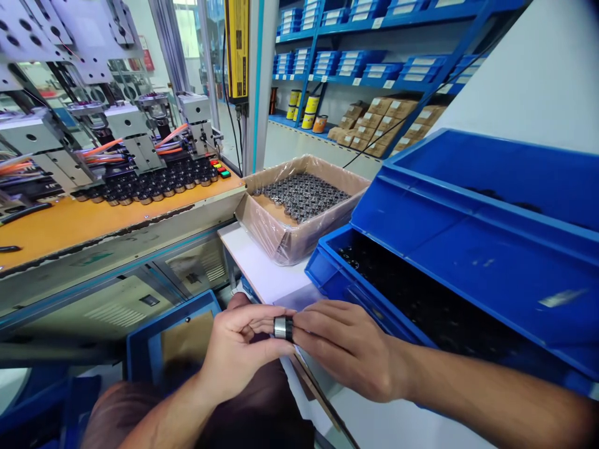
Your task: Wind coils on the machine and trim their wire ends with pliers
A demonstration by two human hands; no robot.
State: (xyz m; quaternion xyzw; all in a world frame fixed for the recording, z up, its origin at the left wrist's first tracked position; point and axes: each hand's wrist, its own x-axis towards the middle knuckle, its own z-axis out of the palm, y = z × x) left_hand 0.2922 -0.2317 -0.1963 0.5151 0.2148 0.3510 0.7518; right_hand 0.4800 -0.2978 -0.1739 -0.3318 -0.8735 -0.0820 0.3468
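Above my lap, my left hand [238,343] grips a small ring-shaped part [281,327] between thumb and fingers. The part has a silvery metal band and a black edge on its right side. My right hand [346,346] meets it from the right, its fingertips closed against the black edge; whether they hold a separate black piece cannot be made out. Just behind my right hand stands a blue bin [334,249] with many dark pieces in its shadowed inside.
A plastic-lined carton [299,243] of small dark round parts sits on a white table [253,259]. Left, a machine [140,146] stands on an orange bench [42,234] with rows of black parts. A second blue bin [468,231] is stacked at right. Shelves [355,81] stand behind.
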